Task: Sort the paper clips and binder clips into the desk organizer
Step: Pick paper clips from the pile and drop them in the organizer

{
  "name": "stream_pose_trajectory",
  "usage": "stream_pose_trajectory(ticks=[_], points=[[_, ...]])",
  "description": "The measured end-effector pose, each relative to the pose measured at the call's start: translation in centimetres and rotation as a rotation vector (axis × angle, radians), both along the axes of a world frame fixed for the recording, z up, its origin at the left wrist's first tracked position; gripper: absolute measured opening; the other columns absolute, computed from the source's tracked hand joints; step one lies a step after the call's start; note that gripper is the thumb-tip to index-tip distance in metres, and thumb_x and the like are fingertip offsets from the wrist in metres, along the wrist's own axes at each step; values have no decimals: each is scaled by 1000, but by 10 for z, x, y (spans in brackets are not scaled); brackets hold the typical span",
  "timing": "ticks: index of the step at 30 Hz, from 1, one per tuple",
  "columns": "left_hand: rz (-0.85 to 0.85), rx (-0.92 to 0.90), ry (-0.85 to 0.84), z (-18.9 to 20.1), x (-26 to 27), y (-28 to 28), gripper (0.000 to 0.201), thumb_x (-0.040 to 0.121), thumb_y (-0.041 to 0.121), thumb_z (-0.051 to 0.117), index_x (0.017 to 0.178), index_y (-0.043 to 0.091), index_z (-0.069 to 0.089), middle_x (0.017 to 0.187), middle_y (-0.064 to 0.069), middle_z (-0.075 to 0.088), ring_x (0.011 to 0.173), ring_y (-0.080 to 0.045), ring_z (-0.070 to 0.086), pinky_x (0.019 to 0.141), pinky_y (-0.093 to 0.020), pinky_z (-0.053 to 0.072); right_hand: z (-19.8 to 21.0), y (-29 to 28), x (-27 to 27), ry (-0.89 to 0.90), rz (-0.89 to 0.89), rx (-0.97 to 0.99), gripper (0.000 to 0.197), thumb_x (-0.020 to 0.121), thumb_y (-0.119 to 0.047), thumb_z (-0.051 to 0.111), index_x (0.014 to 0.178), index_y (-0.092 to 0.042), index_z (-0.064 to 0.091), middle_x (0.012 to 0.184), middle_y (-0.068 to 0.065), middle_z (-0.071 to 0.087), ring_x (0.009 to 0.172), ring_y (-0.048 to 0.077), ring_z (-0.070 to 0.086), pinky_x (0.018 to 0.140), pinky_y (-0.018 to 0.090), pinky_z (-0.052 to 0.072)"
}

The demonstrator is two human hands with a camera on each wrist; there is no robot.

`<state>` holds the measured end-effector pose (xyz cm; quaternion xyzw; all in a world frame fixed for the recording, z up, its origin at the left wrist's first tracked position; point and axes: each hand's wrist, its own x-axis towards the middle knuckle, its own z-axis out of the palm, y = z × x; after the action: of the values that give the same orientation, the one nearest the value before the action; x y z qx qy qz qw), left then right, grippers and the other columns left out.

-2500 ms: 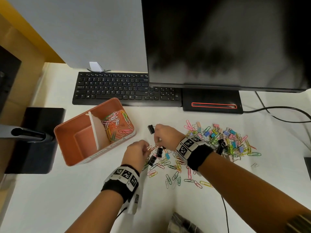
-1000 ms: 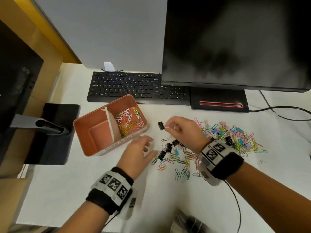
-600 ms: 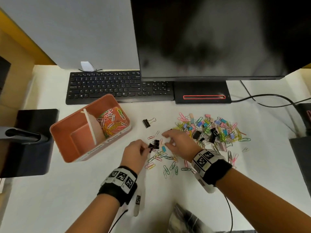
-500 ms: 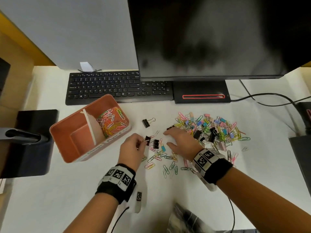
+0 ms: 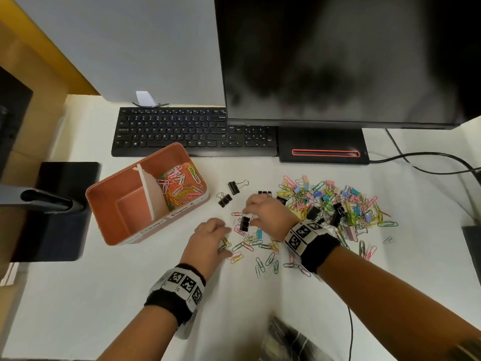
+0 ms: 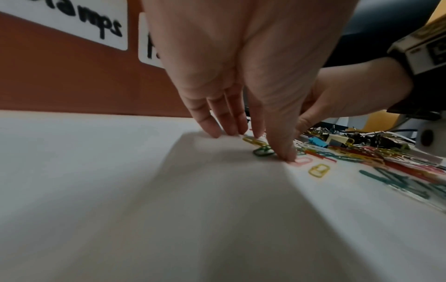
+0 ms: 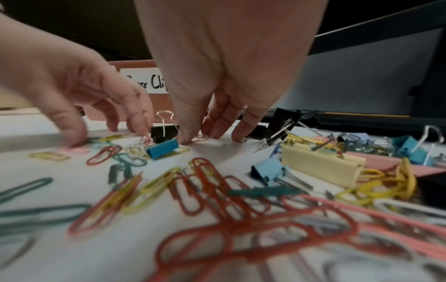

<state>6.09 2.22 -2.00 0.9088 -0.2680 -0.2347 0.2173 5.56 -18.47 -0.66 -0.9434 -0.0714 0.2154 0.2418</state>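
The orange desk organizer (image 5: 117, 194) stands left of my hands; its right compartment holds colored paper clips (image 5: 179, 183) and its left one is bare. My left hand (image 5: 222, 238) has straight fingers pressing on loose paper clips (image 6: 263, 151) on the desk. My right hand (image 5: 250, 217) sets its fingertips (image 7: 185, 138) on the table beside a black binder clip (image 5: 244, 224), with a blue binder clip (image 7: 163, 148) just in front. Two more black binder clips (image 5: 229, 194) lie apart near the organizer. The mixed pile (image 5: 333, 204) spreads out to the right.
A black keyboard (image 5: 192, 131) and a monitor base (image 5: 322, 147) sit behind the clips, with the monitor overhanging. A cable (image 5: 429, 165) runs at the right. A black stand (image 5: 59, 204) is left of the organizer.
My left hand has let go of the black binder clip it pinched; it now lies beside the other one near the organizer. That hand dropped back onto the paper clips. My right hand drew back to another black binder clip.
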Motion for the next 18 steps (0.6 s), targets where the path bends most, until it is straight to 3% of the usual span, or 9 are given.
stream_pose_trajectory(ticks=[4, 8, 13, 15, 18], points=[[48, -61, -20, 0, 6, -5, 25, 80, 15, 67, 106, 15, 66, 106, -1, 59, 100, -20, 52, 85, -22, 37, 0, 1, -2, 24, -3, -60, 21, 93, -16, 49, 106, -12, 66, 107, 5, 63, 104, 23, 55, 91, 35, 44], [86, -93, 15, -3, 12, -6, 19, 80, 12, 67, 100, 12, 68, 99, -4, 62, 95, -21, 55, 85, -26, 42, -1, -1, -4, 144, -124, -37, 24, 94, -12, 48, 114, -8, 60, 112, 10, 62, 103, 24, 57, 91, 34, 46], [88, -106, 26, -4, 14, -1, 12, 83, 14, 65, 93, 8, 65, 88, -6, 62, 80, -17, 52, 75, -26, 44, -8, -3, -10, 147, -130, -42, 25, 93, -4, 42, 105, -9, 63, 110, 9, 59, 100, 23, 56, 88, 32, 47], [82, -99, 29, -5, 13, 0, 7, 84, 13, 64, 90, 9, 65, 87, -5, 60, 79, -15, 49, 73, -22, 38, -5, -2, -5, 146, -151, 4, 22, 93, -7, 43, 100, -8, 63, 106, 8, 56, 98, 22, 55, 88, 31, 46], [87, -92, 27, -9, 12, 1, 5, 82, 7, 63, 84, 11, 64, 85, -3, 56, 81, -16, 49, 74, -23, 39, -1, 4, 7, 93, -189, 57, 19, 93, -9, 44, 96, -7, 63, 101, 8, 60, 95, 22, 56, 88, 34, 47]])
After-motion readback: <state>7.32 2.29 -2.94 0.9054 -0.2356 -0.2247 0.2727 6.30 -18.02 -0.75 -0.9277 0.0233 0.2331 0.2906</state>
